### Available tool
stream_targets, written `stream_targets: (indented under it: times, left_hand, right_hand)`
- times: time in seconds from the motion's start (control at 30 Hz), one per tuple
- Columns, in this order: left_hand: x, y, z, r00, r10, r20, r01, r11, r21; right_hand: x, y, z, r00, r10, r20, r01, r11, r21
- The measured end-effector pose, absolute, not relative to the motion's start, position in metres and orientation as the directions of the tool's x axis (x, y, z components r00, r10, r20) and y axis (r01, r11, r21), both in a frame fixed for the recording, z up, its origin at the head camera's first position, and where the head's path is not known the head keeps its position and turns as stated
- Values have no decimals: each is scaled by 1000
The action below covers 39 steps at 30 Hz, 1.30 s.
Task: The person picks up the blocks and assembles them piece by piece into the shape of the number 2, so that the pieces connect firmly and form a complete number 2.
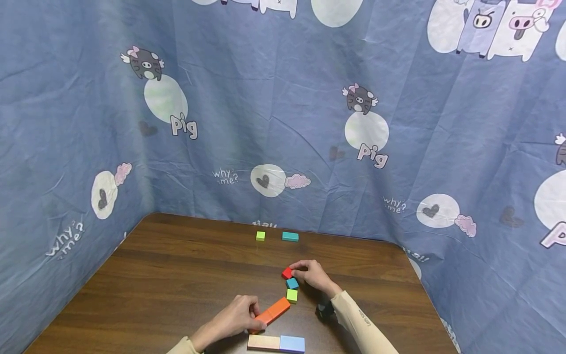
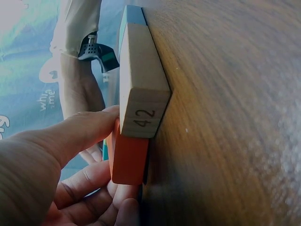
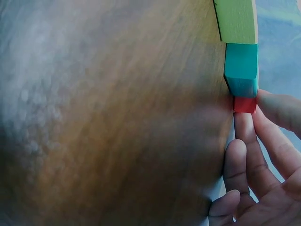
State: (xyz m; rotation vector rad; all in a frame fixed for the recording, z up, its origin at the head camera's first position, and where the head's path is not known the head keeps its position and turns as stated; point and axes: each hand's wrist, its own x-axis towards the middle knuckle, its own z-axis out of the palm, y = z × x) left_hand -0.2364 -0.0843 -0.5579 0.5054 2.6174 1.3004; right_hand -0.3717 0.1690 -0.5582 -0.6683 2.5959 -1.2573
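My left hand [image 1: 236, 317] grips the near end of an orange bar [image 1: 276, 309] between thumb and fingers; the bar lies slanted on the table. In the left wrist view its orange end [image 2: 129, 160] shows beside the thumb. Touching or close to the bar's far end is a lime green cube [image 1: 292, 295], then a teal cube [image 1: 292, 283], then a red cube [image 1: 287, 273]. My right hand [image 1: 313, 275] pinches the red cube with thumb and fingertips. In the right wrist view the teal cube [image 3: 241, 68] partly hides the red cube [image 3: 245, 104].
Nearest me, a plain wooden block [image 1: 264, 342] marked 42 lies end to end with a light blue block [image 1: 292, 344]. At the table's back stand a lime cube [image 1: 261, 236] and a teal block [image 1: 290, 236]. A patterned blue curtain [image 1: 274, 123] hangs behind the brown table [image 1: 177, 275].
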Motion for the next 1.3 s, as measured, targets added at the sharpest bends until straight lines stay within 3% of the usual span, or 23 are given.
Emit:
stream_targets:
  times: [0.43, 0.53, 0.87, 1.03, 1.3]
  left_hand:
    - [-237, -84, -558, -927, 374, -10, 218, 563, 797]
    - [-237, -83, -558, -928, 374, -2, 227, 568, 791]
    - [-237, -84, -559, -927, 374, -13, 216, 564, 797]
    - [-237, -84, -558, -927, 376, -3, 227, 565, 793]
    - [-238, -84, -559, -925, 380, 1, 231, 561, 795]
  right_hand:
    - [-371, 169, -558, -900, -427, 91, -327, 521, -789]
    - [-370, 169, -558, -923, -372, 94, -271, 460, -845]
    - [-365, 174, -549, -966, -240, -94, 38, 226, -973]
    - [-360, 175, -544, -967, -224, -118, 92, 124, -988]
    - [-348, 176, -548, -952, -287, -106, 86, 81, -993]
